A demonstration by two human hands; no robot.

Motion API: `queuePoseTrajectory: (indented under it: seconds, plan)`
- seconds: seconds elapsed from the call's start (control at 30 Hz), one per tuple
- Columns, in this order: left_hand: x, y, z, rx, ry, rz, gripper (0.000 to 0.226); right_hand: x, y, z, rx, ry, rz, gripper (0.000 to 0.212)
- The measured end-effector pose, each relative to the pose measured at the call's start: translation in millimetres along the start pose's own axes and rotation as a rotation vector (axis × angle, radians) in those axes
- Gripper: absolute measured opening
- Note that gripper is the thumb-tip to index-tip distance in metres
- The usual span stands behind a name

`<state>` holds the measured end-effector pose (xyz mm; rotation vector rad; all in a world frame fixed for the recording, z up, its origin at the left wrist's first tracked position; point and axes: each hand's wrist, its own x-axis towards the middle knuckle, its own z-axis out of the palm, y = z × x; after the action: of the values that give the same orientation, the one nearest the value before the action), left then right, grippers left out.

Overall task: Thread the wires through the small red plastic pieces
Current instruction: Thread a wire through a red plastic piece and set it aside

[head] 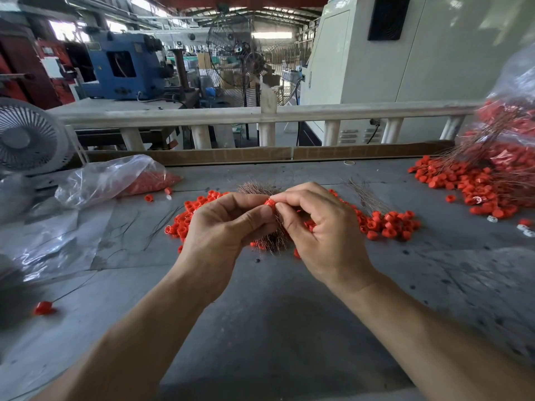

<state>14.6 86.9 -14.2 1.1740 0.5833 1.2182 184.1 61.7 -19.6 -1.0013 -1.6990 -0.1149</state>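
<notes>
At a grey workbench (260, 328) on a factory floor, a worker's two bare hands meet over a scatter of small red plastic pieces (388, 224). The left hand (223, 227) pinches one red piece (269, 202) between thumb and forefinger, its other fingers curled under. The right hand (321, 227) closes in from the other side, thumb and forefinger pressed to the same piece; whether a wire sits between those fingertips cannot be told.

Directly behind and beneath the held piece lies a bundle of thin brownish wires (254, 189), its ends showing above and below the hands. A second, thinner spray of wires (362, 195) lies to the right of the piece, touching the loose pile. Far to the right of the piece, a heap of pieces already strung on wires (492, 180) spills from a clear bag (518, 79). To the left of the piece, another clear plastic bag (110, 178) holds more red pieces, and a small white fan (29, 137) stands beyond it. Down and to the left, near the bench edge, one wired red piece (43, 308) lies alone. Behind the bench runs a pale railing (260, 112), with a blue machine (121, 68) past it.
</notes>
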Motion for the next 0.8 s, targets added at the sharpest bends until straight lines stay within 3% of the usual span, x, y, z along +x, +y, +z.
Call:
queuePoseTrajectory:
  seconds: [0.5, 0.8]
  plan:
    - [-2.9, 1.3, 3.3, 0.032, 0.053, 0.026, 0.012, -0.9, -4.5, 1.2, -0.117, 0.028, -0.094, 0.013]
    - [-2.5, 2.8, 3.5, 0.017, 0.112, -0.013, 0.006, -2.2, -6.7, -0.2, -0.134, -0.095, -0.066, 0.023]
